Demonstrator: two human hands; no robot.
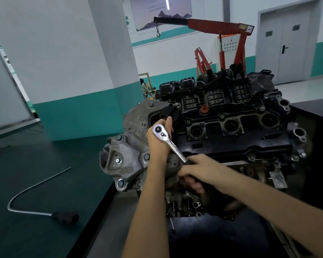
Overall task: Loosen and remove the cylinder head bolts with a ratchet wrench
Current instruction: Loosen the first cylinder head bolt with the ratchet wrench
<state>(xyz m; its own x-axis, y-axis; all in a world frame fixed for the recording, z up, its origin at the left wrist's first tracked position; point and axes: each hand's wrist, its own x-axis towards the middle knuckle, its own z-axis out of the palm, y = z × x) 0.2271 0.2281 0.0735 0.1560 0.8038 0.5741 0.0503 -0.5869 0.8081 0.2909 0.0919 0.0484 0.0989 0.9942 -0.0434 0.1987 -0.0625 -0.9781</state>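
Ratchet wrench (168,142) is cupped at its head by the left hand (159,144) at the left end of the engine (231,127), handle gripped by the right hand (197,171); head should be kept square, pull kept steady.

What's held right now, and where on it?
Ratchet wrench: left hand is wrapped around it just under the head, right hand grips the handle end.
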